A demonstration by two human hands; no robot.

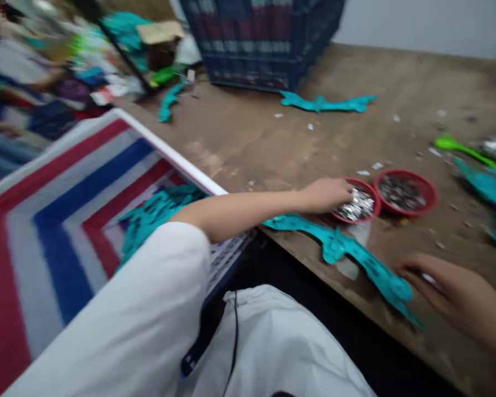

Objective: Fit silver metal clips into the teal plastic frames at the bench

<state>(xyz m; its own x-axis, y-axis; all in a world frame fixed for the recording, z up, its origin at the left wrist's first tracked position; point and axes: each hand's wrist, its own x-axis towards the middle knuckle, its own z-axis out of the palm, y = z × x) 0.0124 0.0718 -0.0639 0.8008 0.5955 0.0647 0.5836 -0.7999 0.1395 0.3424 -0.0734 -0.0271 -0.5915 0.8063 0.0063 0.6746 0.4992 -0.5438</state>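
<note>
My left hand (328, 194) reaches across the brown table (273, 143) to a small red bowl (375, 203) of shiny silver bits, its fingers bunched at the bowl's rim. My right hand (446, 289) rests near the table's front edge, fingers curled on the end of a long teal plastic piece (347, 253); something small and pale shows under the fingers. A second red bowl (405, 193) of darker bits stands right beside the first.
A striped red, white and blue bin (66, 220) holding several teal pieces sits at my left. A dark blue crate (264, 44) stands at the back. More teal pieces (326, 103) and a green piece (467, 150) lie on the table. Another person (8, 71) is at far left.
</note>
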